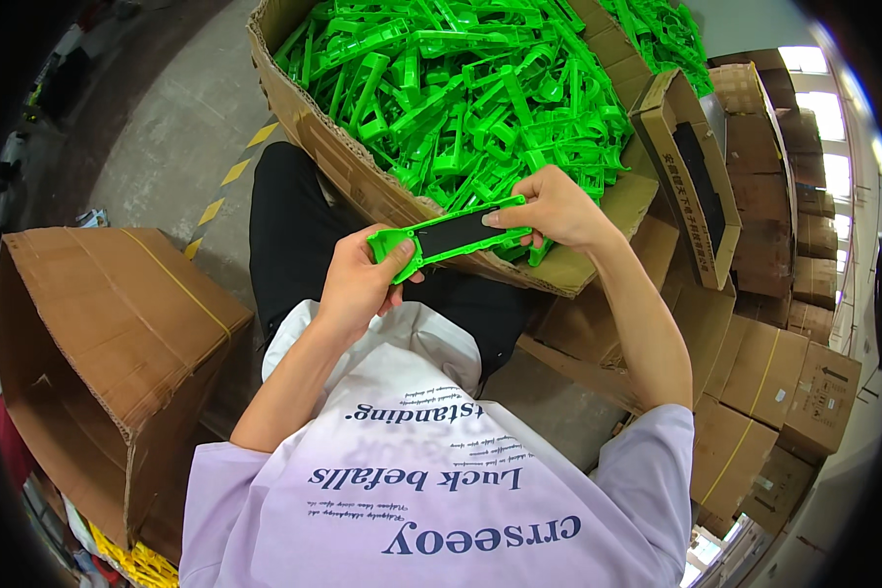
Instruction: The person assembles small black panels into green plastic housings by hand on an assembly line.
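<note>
Between my two hands is a long green plastic part [399, 238] with a flat black strip [456, 231] lying along its middle. My left hand [363, 271] grips the wider left end, thumb on top and fingers beneath. At the right end, my right hand [556, 209] pinches the part, with its thumb over the end of the black strip. The part is held tilted, right end higher, just in front of a large cardboard box [323, 147] heaped with similar green plastic parts [451, 88]. The fingers under the part are mostly hidden.
An open brown carton [127, 314] stands at the left on the floor. A shallow cardboard tray [686, 167] with black pieces in it leans at the right of the big box. Stacked cartons [764, 392] line the right side. Yellow-black floor tape [235, 174] runs behind my legs.
</note>
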`<control>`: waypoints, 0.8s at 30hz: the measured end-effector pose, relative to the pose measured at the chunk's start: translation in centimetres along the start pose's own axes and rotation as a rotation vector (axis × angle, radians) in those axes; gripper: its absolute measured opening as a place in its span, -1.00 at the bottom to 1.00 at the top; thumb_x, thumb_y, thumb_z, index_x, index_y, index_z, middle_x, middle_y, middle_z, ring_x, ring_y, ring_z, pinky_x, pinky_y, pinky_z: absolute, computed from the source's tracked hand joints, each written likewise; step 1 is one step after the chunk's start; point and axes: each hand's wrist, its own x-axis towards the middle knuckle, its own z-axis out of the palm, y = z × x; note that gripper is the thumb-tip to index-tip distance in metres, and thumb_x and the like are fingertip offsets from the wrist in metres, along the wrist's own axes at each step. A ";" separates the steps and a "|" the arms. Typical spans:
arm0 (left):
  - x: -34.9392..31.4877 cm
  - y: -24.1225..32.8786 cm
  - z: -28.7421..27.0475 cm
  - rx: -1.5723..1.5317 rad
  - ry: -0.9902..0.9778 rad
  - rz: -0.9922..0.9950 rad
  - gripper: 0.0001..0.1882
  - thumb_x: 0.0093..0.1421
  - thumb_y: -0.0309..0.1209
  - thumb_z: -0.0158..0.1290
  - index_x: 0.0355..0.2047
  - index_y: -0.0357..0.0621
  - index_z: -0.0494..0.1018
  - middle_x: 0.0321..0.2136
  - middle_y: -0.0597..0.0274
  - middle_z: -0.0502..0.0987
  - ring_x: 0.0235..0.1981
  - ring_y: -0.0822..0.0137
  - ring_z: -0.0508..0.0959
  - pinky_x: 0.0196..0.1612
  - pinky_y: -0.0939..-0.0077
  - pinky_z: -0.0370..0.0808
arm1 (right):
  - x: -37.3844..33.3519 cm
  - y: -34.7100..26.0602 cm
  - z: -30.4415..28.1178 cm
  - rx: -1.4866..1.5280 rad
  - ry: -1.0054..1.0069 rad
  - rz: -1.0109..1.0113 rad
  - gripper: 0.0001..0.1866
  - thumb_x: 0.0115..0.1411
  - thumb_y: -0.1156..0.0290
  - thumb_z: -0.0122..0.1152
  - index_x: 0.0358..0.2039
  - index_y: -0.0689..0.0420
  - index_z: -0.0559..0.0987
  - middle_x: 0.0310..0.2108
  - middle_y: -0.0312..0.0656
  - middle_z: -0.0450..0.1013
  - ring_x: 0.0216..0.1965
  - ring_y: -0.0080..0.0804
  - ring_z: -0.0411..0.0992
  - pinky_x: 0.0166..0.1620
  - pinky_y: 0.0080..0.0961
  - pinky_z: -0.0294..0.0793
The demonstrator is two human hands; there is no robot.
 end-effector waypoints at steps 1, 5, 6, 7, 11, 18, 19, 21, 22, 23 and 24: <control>0.0 0.0 0.0 0.015 -0.011 0.005 -0.82 0.26 -0.35 0.03 -0.33 -0.24 0.40 -0.60 0.15 0.51 -0.82 0.57 0.31 -0.81 0.70 0.15 | -0.1 0.0 0.0 0.000 0.001 0.000 -0.66 -0.07 0.27 0.43 -0.69 0.26 0.52 -0.77 -0.32 0.36 -0.75 -0.65 0.33 -0.68 -0.67 0.27; 0.0 0.3 0.1 0.004 -0.014 0.011 -0.83 0.26 -0.37 0.02 -0.33 -0.24 0.40 -0.60 0.14 0.51 -0.82 0.57 0.33 -0.82 0.71 0.15 | -0.4 0.3 0.0 -0.054 0.056 -0.012 -0.62 -0.07 0.24 0.43 -0.75 0.24 0.48 -0.81 -0.34 0.31 -0.77 -0.66 0.31 -0.69 -0.66 0.24; 0.0 0.5 0.2 0.013 -0.007 -0.005 -0.84 0.26 -0.37 0.02 -0.34 -0.24 0.40 -0.60 0.14 0.51 -0.82 0.57 0.33 -0.82 0.71 0.16 | -0.5 0.3 0.0 -0.081 0.072 -0.016 -0.60 -0.07 0.23 0.43 -0.76 0.24 0.47 -0.82 -0.35 0.30 -0.77 -0.67 0.31 -0.70 -0.66 0.23; 0.0 0.5 0.2 0.023 -0.001 -0.020 -0.84 0.26 -0.38 0.02 -0.34 -0.24 0.40 -0.60 0.14 0.51 -0.82 0.57 0.33 -0.81 0.72 0.17 | -0.5 0.2 0.0 -0.079 0.075 -0.013 -0.60 -0.07 0.23 0.43 -0.76 0.24 0.47 -0.82 -0.35 0.30 -0.77 -0.67 0.31 -0.70 -0.66 0.23; 0.2 0.1 0.5 0.028 0.001 -0.001 -0.84 0.25 -0.40 0.02 -0.36 -0.26 0.40 -0.60 0.14 0.50 -0.81 0.58 0.32 -0.80 0.73 0.18 | -0.9 0.2 -0.2 -0.147 0.095 -0.035 -0.56 -0.06 0.22 0.43 -0.79 0.24 0.44 -0.85 -0.34 0.26 -0.79 -0.66 0.30 -0.71 -0.64 0.22; 0.4 0.7 1.6 0.045 0.029 0.018 -0.86 0.24 -0.43 0.01 -0.38 -0.29 0.41 -0.60 0.12 0.50 -0.82 0.58 0.27 -0.79 0.72 0.17 | -1.2 0.4 -0.7 -0.188 0.132 -0.052 -0.53 -0.07 0.21 0.44 -0.81 0.24 0.41 -0.85 -0.34 0.24 -0.79 -0.65 0.32 -0.71 -0.62 0.23; 0.4 0.8 1.8 0.055 0.029 0.013 -0.86 0.24 -0.44 0.01 -0.37 -0.29 0.41 -0.60 0.12 0.50 -0.82 0.58 0.27 -0.79 0.72 0.17 | -1.2 0.5 -0.8 -0.187 0.134 -0.050 -0.53 -0.07 0.21 0.44 -0.81 0.24 0.41 -0.85 -0.34 0.24 -0.79 -0.65 0.32 -0.71 -0.62 0.23; 0.6 0.9 2.2 0.068 0.032 0.019 -0.86 0.24 -0.44 0.02 -0.37 -0.29 0.42 -0.60 0.12 0.51 -0.82 0.58 0.26 -0.79 0.71 0.16 | -1.3 0.8 -1.0 -0.193 0.127 -0.033 -0.54 -0.05 0.20 0.43 -0.79 0.24 0.41 -0.84 -0.33 0.26 -0.77 -0.66 0.33 -0.69 -0.64 0.25; 0.6 1.0 2.3 0.080 0.037 0.027 -0.86 0.24 -0.44 0.02 -0.36 -0.29 0.42 -0.60 0.12 0.51 -0.83 0.58 0.26 -0.79 0.71 0.16 | -1.2 1.0 -1.0 -0.191 0.128 -0.031 -0.54 -0.05 0.20 0.43 -0.79 0.24 0.41 -0.84 -0.33 0.26 -0.77 -0.66 0.33 -0.69 -0.64 0.25; 0.7 1.1 2.3 0.082 0.035 0.026 -0.86 0.24 -0.44 0.02 -0.36 -0.29 0.42 -0.60 0.12 0.51 -0.83 0.58 0.26 -0.79 0.71 0.16 | -1.0 1.2 -1.1 -0.137 0.099 -0.048 -0.57 -0.03 0.20 0.41 -0.74 0.23 0.43 -0.81 -0.34 0.30 -0.76 -0.67 0.33 -0.69 -0.65 0.25; 0.9 1.3 2.4 0.097 0.037 0.058 -0.86 0.24 -0.44 0.02 -0.35 -0.29 0.42 -0.60 0.12 0.51 -0.83 0.58 0.26 -0.79 0.71 0.16 | -1.1 1.4 -1.2 -0.084 0.073 -0.062 -0.60 -0.01 0.20 0.40 -0.69 0.23 0.46 -0.79 -0.34 0.33 -0.76 -0.67 0.33 -0.69 -0.66 0.25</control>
